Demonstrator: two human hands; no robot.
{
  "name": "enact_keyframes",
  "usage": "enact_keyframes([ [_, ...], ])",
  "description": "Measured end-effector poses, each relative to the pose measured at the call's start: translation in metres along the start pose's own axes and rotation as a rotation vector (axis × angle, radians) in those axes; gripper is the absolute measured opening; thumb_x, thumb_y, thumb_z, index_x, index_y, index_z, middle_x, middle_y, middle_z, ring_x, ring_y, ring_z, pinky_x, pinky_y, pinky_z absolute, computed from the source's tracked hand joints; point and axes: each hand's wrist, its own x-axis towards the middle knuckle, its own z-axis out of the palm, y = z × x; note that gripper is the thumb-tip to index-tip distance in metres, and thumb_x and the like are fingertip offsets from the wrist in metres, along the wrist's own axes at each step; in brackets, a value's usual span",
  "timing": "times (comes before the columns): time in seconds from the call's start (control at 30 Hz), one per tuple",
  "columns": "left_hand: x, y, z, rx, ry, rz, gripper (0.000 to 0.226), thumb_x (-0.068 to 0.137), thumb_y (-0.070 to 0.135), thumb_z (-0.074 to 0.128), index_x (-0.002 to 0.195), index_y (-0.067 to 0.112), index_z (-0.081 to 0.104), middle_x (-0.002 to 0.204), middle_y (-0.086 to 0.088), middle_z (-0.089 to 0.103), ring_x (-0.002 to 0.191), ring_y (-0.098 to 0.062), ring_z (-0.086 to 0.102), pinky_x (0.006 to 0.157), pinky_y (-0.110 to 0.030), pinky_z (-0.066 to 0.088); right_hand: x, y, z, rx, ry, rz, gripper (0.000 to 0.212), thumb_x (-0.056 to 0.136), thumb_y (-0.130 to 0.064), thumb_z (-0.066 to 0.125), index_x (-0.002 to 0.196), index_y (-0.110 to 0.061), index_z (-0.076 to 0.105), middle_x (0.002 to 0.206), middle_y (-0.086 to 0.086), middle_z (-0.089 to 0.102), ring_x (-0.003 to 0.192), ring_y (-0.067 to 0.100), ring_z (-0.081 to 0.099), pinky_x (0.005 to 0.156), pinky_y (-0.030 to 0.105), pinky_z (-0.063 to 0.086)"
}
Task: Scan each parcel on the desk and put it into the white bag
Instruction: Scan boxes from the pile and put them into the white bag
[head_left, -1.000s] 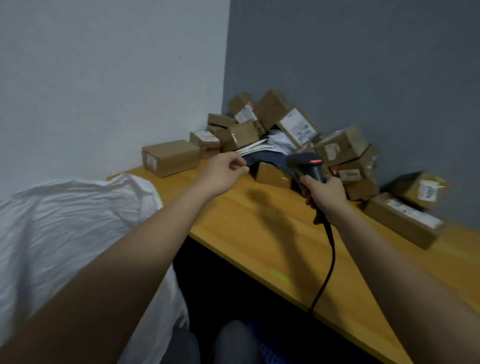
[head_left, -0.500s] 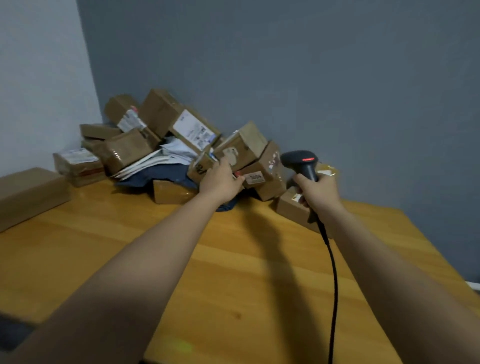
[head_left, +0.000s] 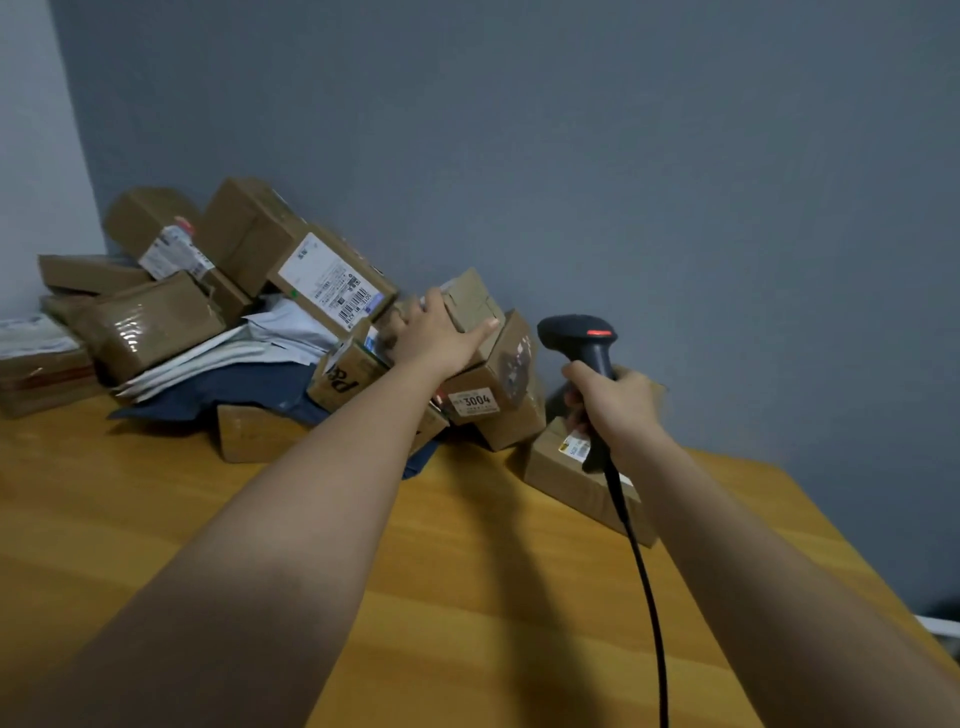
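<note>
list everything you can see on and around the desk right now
cardboard parcels: a dozen or so, brown, heaped at the desk's back along the wall
small box: one, brown, top of the heap, under the left hand
white mailers: a few, within the heap
dark blue bag: one, under the mailers
desk: one, orange wood
scanner: one, black, corded, red light
wall: grey
left hand: grasping the small box
right hand: holding the scanner

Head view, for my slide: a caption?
Left hand grasps a small box atop the pile; right hand holds the scanner.
</note>
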Motion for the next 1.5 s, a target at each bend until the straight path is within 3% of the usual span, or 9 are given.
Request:
enact_keyframes([
  [0.3,-0.014,-0.013,0.015,-0.253,-0.067,0.079,0.061,0.089,0.021,0.065,0.139,0.025,0.032,0.137,-0.006,0.043,0.118,-0.028,0.052,0.083,-0.036,0.048,0.001,0.008,-0.012,-0.036,0.017,-0.030,0.024,0.090,-0.025,0.065,0.102,-0.005,0.058,0.080,0.009,0.061,0.059,0.015,0.056,0.054,0.025,0.046],
  [0.37,-0.028,-0.022,0.021,-0.244,-0.097,0.106,0.064,0.086,0.015,0.068,0.139,0.023,0.035,0.139,-0.005,0.041,0.123,-0.027,0.048,0.090,-0.038,0.051,-0.005,0.005,-0.019,-0.030,0.021,-0.038,0.021,0.090,-0.024,0.064,0.100,-0.006,0.057,0.080,0.010,0.061,0.059,0.016,0.055,0.054,0.025,0.045],
  [0.47,-0.052,-0.034,0.027,-0.077,-0.186,0.104,0.074,0.083,0.026,0.072,0.143,0.024,0.030,0.142,-0.005,0.028,0.134,-0.027,0.023,0.108,-0.048,0.034,-0.016,0.006,-0.027,-0.006,0.035,-0.026,0.020,0.091,-0.022,0.063,0.102,-0.006,0.057,0.079,0.010,0.060,0.059,0.016,0.055,0.054,0.024,0.044],
  [0.63,-0.080,-0.037,0.031,0.051,-0.326,0.121,0.089,0.068,0.049,0.080,0.133,0.022,0.027,0.141,-0.003,0.019,0.137,-0.026,0.011,0.112,-0.045,0.026,-0.037,0.018,-0.032,0.002,0.035,0.048,0.016,0.091,-0.024,0.065,0.093,-0.009,0.058,0.074,0.007,0.058,0.058,0.016,0.055,0.053,0.025,0.046],
  [0.77,-0.087,-0.032,0.028,0.119,-0.438,0.295,0.107,0.059,0.046,0.086,0.138,0.023,0.018,0.160,0.007,-0.013,0.147,-0.023,-0.016,0.117,-0.051,0.001,-0.052,0.026,-0.035,0.047,0.031,0.089,0.016,0.091,-0.022,0.065,0.094,-0.009,0.058,0.073,0.008,0.058,0.056,0.016,0.054,0.050,0.024,0.045],
  [0.9,-0.092,-0.023,0.022,0.252,-0.443,0.474,0.131,0.060,0.040,0.088,0.151,0.024,-0.005,0.158,0.002,0.005,0.147,-0.024,0.002,0.119,-0.046,0.002,-0.063,0.026,-0.036,0.067,0.040,0.106,0.015,0.091,-0.021,0.065,0.094,-0.008,0.057,0.071,0.007,0.057,0.055,0.015,0.053,0.051,0.023,0.045],
  [1.2,-0.148,-0.025,-0.023,0.652,-0.474,0.583,0.126,0.056,0.073,0.075,0.152,0.025,0.008,0.146,-0.002,0.015,0.135,-0.028,0.012,0.115,-0.045,0.013,-0.098,0.026,-0.031,0.116,-0.057,0.215,0.014,0.091,-0.020,0.064,0.091,-0.007,0.059,0.070,0.007,0.058,0.054,0.017,0.052,0.048,0.024,0.042],
  [1.4,-0.195,-0.059,-0.062,0.495,-0.410,0.459,0.132,0.056,0.070,0.077,0.154,0.022,0.003,0.149,0.002,0.018,0.137,-0.021,0.015,0.113,-0.036,0.015,-0.142,0.038,-0.008,0.171,-0.212,0.312,0.018,0.089,-0.021,0.066,0.099,-0.006,0.061,0.075,0.009,0.060,0.058,0.018,0.052,0.052,0.027,0.041],
  [1.5,-0.206,-0.067,-0.080,0.441,-0.325,0.399,0.107,0.069,0.060,0.076,0.152,0.021,0.021,0.147,0.000,0.031,0.136,-0.022,0.027,0.111,-0.036,0.023,-0.163,0.041,0.000,0.238,-0.237,0.307,0.018,0.089,-0.020,0.066,0.100,-0.007,0.061,0.076,0.008,0.062,0.058,0.016,0.056,0.051,0.025,0.042],
])
